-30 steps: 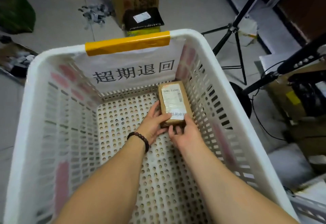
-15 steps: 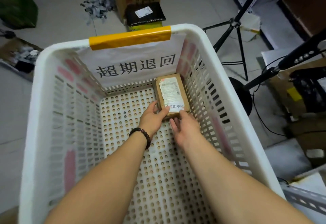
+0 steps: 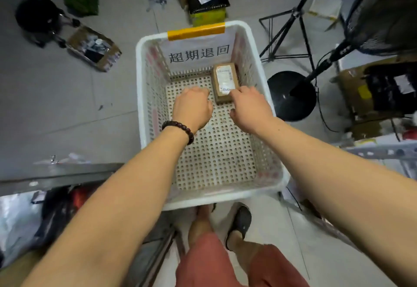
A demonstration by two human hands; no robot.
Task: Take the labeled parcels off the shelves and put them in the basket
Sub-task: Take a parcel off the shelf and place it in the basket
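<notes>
Cardboard-brown, the labeled parcel [image 3: 224, 82] lies flat in the far right corner of the white basket [image 3: 144, 97], just below the basket's printed sign [image 3: 199, 53]. The left hand [image 3: 193, 108] hovers over the basket floor, fingers loosely curled, holding nothing. The right hand [image 3: 249, 106], also loosely curled, is at the parcel's near end; contact is unclear.
</notes>
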